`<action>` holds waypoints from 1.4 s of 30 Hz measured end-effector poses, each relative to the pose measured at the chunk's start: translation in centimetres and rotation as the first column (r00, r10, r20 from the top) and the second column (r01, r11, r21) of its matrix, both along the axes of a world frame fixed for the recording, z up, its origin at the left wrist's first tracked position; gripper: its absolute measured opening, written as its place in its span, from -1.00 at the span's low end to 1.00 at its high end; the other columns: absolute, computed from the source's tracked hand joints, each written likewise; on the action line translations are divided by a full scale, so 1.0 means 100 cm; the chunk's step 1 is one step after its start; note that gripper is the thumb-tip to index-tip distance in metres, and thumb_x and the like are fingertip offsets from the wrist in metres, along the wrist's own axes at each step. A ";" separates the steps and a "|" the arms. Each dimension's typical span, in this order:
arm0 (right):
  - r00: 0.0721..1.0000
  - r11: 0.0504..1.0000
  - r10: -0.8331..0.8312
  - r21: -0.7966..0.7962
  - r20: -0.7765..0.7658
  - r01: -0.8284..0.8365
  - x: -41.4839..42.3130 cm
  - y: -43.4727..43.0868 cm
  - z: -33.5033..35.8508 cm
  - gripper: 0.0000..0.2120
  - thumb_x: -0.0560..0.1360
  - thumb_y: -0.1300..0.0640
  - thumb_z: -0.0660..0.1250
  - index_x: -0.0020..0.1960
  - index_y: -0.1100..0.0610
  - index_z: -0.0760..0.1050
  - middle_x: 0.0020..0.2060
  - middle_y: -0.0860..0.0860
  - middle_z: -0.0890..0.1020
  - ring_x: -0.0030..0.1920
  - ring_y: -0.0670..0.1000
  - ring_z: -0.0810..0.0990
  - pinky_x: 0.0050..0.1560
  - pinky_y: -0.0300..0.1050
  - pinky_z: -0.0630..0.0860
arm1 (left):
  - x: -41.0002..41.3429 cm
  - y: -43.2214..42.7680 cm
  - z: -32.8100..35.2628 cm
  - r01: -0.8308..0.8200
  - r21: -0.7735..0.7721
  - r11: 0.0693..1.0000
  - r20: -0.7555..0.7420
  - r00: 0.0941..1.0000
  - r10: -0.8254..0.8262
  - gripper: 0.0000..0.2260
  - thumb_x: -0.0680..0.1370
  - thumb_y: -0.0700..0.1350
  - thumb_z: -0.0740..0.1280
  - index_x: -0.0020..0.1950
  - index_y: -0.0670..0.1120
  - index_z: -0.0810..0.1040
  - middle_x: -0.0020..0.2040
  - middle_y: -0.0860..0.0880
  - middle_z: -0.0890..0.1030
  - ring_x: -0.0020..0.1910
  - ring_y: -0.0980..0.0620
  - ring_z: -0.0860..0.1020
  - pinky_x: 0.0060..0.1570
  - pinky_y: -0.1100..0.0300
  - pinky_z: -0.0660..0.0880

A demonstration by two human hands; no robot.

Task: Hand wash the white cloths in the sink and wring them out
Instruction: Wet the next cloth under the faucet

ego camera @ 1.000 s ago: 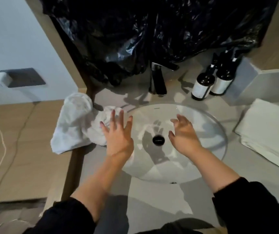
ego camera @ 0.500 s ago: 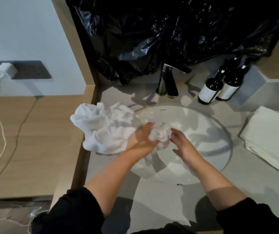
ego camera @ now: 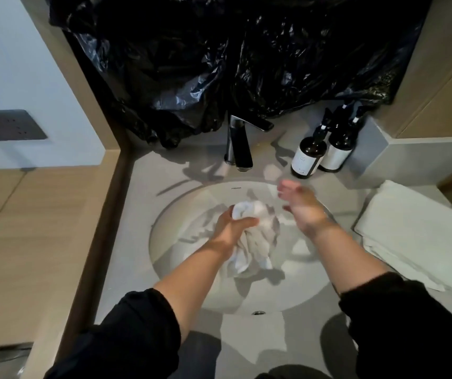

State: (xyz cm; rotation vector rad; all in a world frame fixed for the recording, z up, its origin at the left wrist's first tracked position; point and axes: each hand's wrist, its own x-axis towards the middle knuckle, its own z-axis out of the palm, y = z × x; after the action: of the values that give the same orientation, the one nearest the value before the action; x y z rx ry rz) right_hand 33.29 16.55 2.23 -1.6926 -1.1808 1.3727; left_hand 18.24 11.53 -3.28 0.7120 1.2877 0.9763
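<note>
A crumpled white cloth (ego camera: 255,242) hangs bunched inside the round white sink (ego camera: 175,214). My left hand (ego camera: 230,228) is closed around the cloth's upper part, over the middle of the bowl. My right hand (ego camera: 298,203) hovers just to the right of the cloth, fingers apart and blurred, holding nothing. It is above the sink's far right side, below the black faucet (ego camera: 240,144). A second white cloth (ego camera: 411,236) lies folded on the counter at the right of the sink.
Two dark pump bottles (ego camera: 308,155) stand behind the sink at the right. Black plastic sheeting (ego camera: 233,58) covers the wall above the faucet. A wooden ledge (ego camera: 28,228) with a cable runs along the left, below a wall socket (ego camera: 8,125).
My left hand has dragged the white cloth from the counter's left side into the sink bowl. My right hand has risen toward the faucet side. The camera has shifted left and down.
</note>
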 end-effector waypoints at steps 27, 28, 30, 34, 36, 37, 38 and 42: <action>0.861 0.979 -0.081 -0.203 -0.502 -0.026 0.023 0.031 -0.007 -0.65 0.54 0.26 0.20 0.32 0.22 0.38 0.14 0.18 0.58 0.04 0.06 0.61 0.05 -0.02 0.49 | -0.035 0.062 0.000 -0.052 -0.163 0.985 0.152 0.985 0.078 -0.50 0.40 -0.09 0.39 0.32 -0.20 0.48 0.15 -0.22 0.56 0.16 -0.23 0.52 0.25 -0.17 0.42; 0.854 0.978 -0.086 -0.208 -0.514 -0.026 0.028 0.026 -0.013 -0.66 0.52 0.26 0.22 0.29 0.24 0.38 0.06 0.17 0.59 -0.09 0.03 0.62 -0.03 -0.05 0.49 | -0.035 0.061 0.005 -0.020 -0.160 0.987 0.162 0.986 0.046 -0.54 0.43 -0.07 0.39 0.29 -0.19 0.50 0.14 -0.22 0.56 0.14 -0.22 0.53 0.26 -0.16 0.42; 0.889 0.976 -0.078 -0.215 -0.452 -0.024 0.035 0.017 -0.020 -0.75 0.56 0.30 0.13 0.23 0.25 0.38 -0.07 0.16 0.58 -0.20 0.04 0.57 -0.09 -0.05 0.46 | -0.037 0.063 0.003 0.080 -0.166 0.983 -0.056 0.994 -0.090 -0.68 0.55 -0.03 0.34 0.25 -0.13 0.53 0.17 -0.17 0.57 0.14 -0.18 0.54 0.27 -0.11 0.43; 0.992 0.970 0.120 -0.219 0.044 -0.108 0.036 0.003 -0.045 -0.85 0.57 0.28 0.17 -0.01 0.16 0.52 -0.13 0.12 0.57 -0.10 0.08 0.50 -0.19 -0.13 0.37 | -0.053 0.050 -0.010 0.302 -0.315 0.900 -0.783 0.453 -0.426 -0.56 0.59 -0.04 0.24 0.47 -0.05 0.30 0.43 -0.09 0.37 0.39 -0.12 0.36 0.36 0.05 0.32; 0.931 0.955 0.242 -0.239 0.273 -0.178 0.028 0.002 -0.063 -0.84 0.56 0.24 0.23 0.09 0.14 0.54 0.02 0.11 0.54 0.00 0.05 0.49 -0.15 -0.16 0.37 | -0.060 0.040 -0.024 0.366 -0.375 0.852 -0.803 0.331 -0.496 -0.50 0.60 0.02 0.23 0.51 -0.03 0.22 0.47 -0.08 0.31 0.42 -0.11 0.31 0.33 0.09 0.32; 0.863 0.939 0.321 -0.251 0.390 -0.236 0.022 0.004 -0.074 -0.76 0.56 0.19 0.26 0.22 0.14 0.50 0.12 0.10 0.50 0.09 0.05 0.49 -0.05 -0.18 0.38 | -0.061 0.036 -0.032 0.418 -0.386 0.823 -0.799 0.294 -0.524 -0.47 0.59 0.06 0.25 0.51 -0.04 0.21 0.46 -0.09 0.32 0.41 -0.10 0.32 0.29 0.11 0.32; 0.772 0.912 0.406 -0.275 0.489 -0.305 0.016 0.006 -0.086 -0.62 0.55 0.12 0.29 0.36 0.12 0.40 0.21 0.10 0.44 0.22 0.08 0.46 0.08 -0.18 0.37 | -0.061 0.034 -0.041 0.459 -0.398 0.794 -0.789 0.270 -0.552 -0.41 0.56 0.12 0.28 0.52 -0.04 0.18 0.47 -0.09 0.31 0.42 -0.10 0.32 0.29 0.12 0.31; 0.427 0.756 0.641 -0.429 0.639 -0.494 -0.017 0.015 -0.130 -0.11 0.44 -0.20 0.37 0.56 -0.11 -0.11 0.52 0.11 0.01 0.50 0.19 0.05 0.44 0.11 0.21 | -0.054 0.037 -0.083 0.549 -0.520 0.654 -0.753 0.066 -0.655 -0.10 0.40 0.31 0.38 0.57 0.03 0.01 0.51 -0.13 0.12 0.48 -0.18 0.14 0.38 0.00 0.21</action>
State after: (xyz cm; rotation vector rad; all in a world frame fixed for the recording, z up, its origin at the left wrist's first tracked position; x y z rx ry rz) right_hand 31.57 18.03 -10.80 -2.2128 -2.3826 1.1163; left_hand 12.85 15.19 -11.56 1.7159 1.6803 -0.3837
